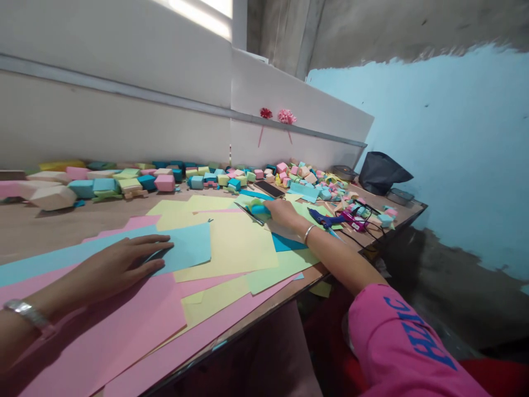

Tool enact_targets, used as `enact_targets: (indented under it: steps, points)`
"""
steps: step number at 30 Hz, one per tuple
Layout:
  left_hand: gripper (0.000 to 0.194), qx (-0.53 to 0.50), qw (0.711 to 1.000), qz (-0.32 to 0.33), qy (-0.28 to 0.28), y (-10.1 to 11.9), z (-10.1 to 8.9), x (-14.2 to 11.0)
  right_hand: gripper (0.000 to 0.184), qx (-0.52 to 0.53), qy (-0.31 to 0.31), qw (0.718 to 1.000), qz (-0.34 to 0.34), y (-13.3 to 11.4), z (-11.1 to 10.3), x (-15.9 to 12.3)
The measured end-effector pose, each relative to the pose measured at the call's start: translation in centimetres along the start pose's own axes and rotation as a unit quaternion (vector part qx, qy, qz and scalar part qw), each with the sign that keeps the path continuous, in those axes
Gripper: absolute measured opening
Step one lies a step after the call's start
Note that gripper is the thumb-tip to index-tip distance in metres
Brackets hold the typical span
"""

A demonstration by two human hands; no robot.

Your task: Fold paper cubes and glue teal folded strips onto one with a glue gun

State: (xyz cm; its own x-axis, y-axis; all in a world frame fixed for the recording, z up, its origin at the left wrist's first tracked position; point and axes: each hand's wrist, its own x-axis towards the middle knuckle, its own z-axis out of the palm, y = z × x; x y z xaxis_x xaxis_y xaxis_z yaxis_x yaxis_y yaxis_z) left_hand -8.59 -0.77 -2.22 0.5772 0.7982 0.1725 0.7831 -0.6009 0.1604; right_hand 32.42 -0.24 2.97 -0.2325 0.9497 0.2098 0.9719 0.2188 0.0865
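My left hand (134, 258) lies palm down with its fingers stretched out on a light blue paper strip (190, 242), over a large pink sheet (140, 314). Farther off, my right hand (284, 214) reaches across the papers with its fingers curled downward. At its fingertips is a small blue and green piece (258, 208); what the fingers grip is hidden. A slim dark tool (249, 214) lies just left of that piece, too small to name surely. Yellow sheets (231, 242) and a pale green sheet (276, 272) spread between and below my hands.
Several folded paper cubes (164, 183) line the table's back along the white partition (124, 121). A phone (270, 189) lies behind my right hand. To its right are a blue glue gun (324, 218), a purple corded device (354, 221) and a black bag (382, 172).
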Motion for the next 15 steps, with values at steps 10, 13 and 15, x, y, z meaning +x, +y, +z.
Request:
enact_targets:
  steps: [10,13,15]
  points:
    - [0.051,-0.008,1.000,-0.005,0.000,1.0,-0.5,0.0,0.042,0.017,0.201,0.971,0.129,5.9,-6.3,1.9]
    - [0.051,-0.018,1.000,-0.010,0.003,1.1,-0.5,0.0,0.038,0.036,0.287,0.948,0.129,5.8,-7.4,2.1]
    - [0.050,-0.018,1.000,-0.012,0.005,1.1,-0.5,0.0,0.036,0.043,0.324,0.938,0.116,5.3,-7.9,2.7]
